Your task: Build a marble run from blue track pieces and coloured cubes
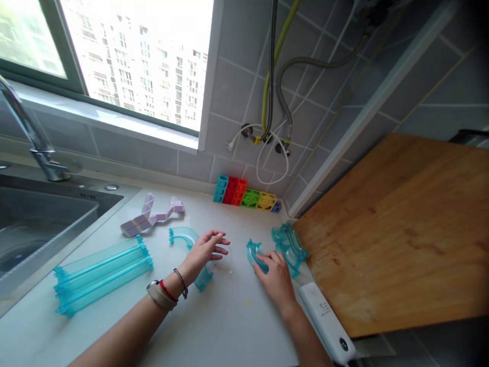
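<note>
My right hand (274,275) pinches a short curved piece of translucent blue toy track (252,250), which sits low at the counter surface. With its fingers apart, my left hand (208,247) hovers by a larger curved blue track piece (185,234) and partly covers its middle. Several more curved blue track pieces (290,244) lie in a cluster to the right of my right hand. Farther left rests a bundle of long straight blue track pieces (105,272), side by side on the white counter (229,331).
A lilac folding snake toy (141,223) lies near the sink (49,219). Colourful plastic blocks (244,193) stand in a row against the wall. On the right are a white elongated device (324,321) and a leaning wooden board (397,234). Hoses and a cable (284,168) hang above.
</note>
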A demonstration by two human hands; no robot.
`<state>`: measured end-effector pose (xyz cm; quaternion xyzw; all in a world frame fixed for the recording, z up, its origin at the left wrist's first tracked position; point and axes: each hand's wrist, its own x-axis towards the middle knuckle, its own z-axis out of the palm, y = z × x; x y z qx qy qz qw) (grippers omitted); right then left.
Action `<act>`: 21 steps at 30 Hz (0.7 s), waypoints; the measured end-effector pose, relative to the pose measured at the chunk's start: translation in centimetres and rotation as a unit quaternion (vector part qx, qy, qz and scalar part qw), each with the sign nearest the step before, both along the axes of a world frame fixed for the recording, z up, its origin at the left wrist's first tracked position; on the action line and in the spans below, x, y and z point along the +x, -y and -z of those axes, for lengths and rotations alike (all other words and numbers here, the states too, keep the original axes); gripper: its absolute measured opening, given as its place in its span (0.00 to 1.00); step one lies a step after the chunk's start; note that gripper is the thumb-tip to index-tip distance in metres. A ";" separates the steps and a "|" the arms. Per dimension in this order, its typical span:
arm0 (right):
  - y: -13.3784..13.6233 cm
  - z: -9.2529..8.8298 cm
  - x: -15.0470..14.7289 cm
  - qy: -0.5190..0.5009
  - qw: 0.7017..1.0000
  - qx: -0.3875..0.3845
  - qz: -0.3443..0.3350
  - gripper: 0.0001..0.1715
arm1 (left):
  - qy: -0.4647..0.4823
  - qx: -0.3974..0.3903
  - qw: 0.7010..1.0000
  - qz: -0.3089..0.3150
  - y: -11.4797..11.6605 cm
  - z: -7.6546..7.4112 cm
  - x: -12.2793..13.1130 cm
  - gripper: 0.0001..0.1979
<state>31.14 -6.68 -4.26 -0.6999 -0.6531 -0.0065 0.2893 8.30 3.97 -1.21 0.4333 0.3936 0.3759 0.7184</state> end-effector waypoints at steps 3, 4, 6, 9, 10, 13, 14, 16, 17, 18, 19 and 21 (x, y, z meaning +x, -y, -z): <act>2.0 -0.7 1.0 0.004 1.000 -0.012 -0.027 0.14 | -0.002 0.003 1.000 0.007 -0.1 0.0 0.0 0.22; 2.6 -1.1 1.4 -0.004 0.999 -0.011 -0.034 0.13 | -0.003 0.004 1.000 0.011 -0.1 0.1 0.0 0.22; 3.6 -2.1 2.5 -0.032 0.999 0.008 -0.037 0.13 | -0.002 0.005 1.000 0.014 -0.1 0.2 0.0 0.23; 4.2 -3.2 4.9 -0.080 0.994 0.073 0.008 0.16 | 0.001 0.006 1.000 0.015 -0.1 0.2 0.1 0.23; 4.1 -3.4 5.8 -0.090 0.991 0.095 0.031 0.18 | 0.002 0.006 1.000 0.016 -0.2 0.2 0.1 0.22; 3.4 -3.3 8.1 -0.095 0.984 0.130 0.074 0.22 | 0.006 0.007 1.000 0.016 -0.2 0.2 0.0 0.22; 3.2 -3.2 8.5 -0.093 0.985 0.128 0.074 0.22 | 0.007 0.006 1.000 0.015 -0.2 0.3 0.0 0.22; 2.8 -2.7 9.0 -0.087 0.986 0.122 0.069 0.23 | 0.007 0.007 1.000 0.014 -0.3 0.4 0.0 0.22; 2.7 -2.5 8.9 -0.083 0.987 0.122 0.067 0.22 | 0.006 0.007 1.000 0.016 -0.3 0.5 0.1 0.22; 2.6 -2.2 8.6 -0.074 0.987 0.124 0.064 0.22 | 0.006 0.009 1.000 0.019 -0.4 0.6 0.1 0.22; 2.5 -2.0 8.2 -0.059 0.989 0.126 0.059 0.21 | 0.004 0.010 1.000 0.023 -0.4 0.7 0.1 0.22; 2.5 -1.4 6.9 -0.013 0.992 0.124 0.035 0.17 | 0.000 0.012 0.999 0.029 -0.4 0.8 0.1 0.22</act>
